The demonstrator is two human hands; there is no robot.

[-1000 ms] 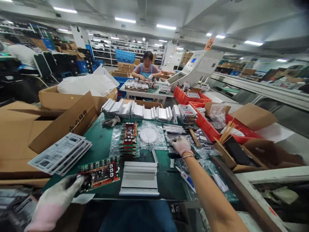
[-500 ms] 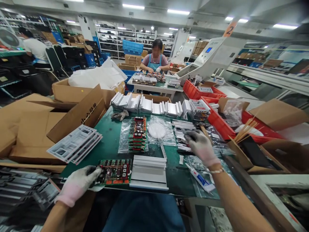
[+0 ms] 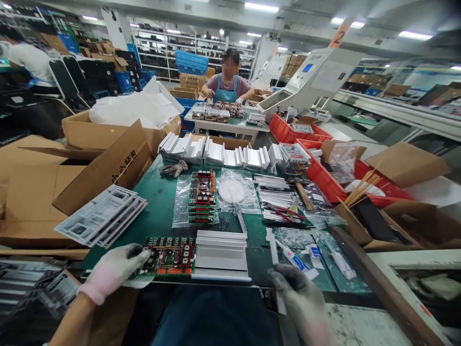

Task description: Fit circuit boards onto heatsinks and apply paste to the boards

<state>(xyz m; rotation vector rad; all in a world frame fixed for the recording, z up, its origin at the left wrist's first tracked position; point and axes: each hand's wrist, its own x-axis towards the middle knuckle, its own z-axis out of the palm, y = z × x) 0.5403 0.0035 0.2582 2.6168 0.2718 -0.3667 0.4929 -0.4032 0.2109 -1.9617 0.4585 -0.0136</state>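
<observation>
My left hand (image 3: 120,265), in a white glove, is closed on the left end of a green circuit board (image 3: 169,257) at the table's front edge. The board carries capacitors and red and orange parts. Right beside it lies a silver ribbed aluminium profile (image 3: 221,254). My right hand (image 3: 297,290), gloved and a little blurred, is at the front edge, with thumb and fingers closed on a narrow white strip (image 3: 272,247) that sticks out above and below the fingers. Close to it is a white and blue glue tube (image 3: 295,257). Red-handled pliers (image 3: 286,212) lie farther back.
A stack of circuit boards (image 3: 202,197) and a round white lid (image 3: 231,191) rest on plastic bags. Aluminium profiles (image 3: 216,153) line the back edge. Grey framed panels (image 3: 101,214) lie left, red bins (image 3: 317,166) stand right. A co-worker (image 3: 227,86) sits at a table opposite.
My right hand has come from the rods and pliers down to the front edge and now holds the white strip. The left hand stays on the board. The view has shifted slightly.
</observation>
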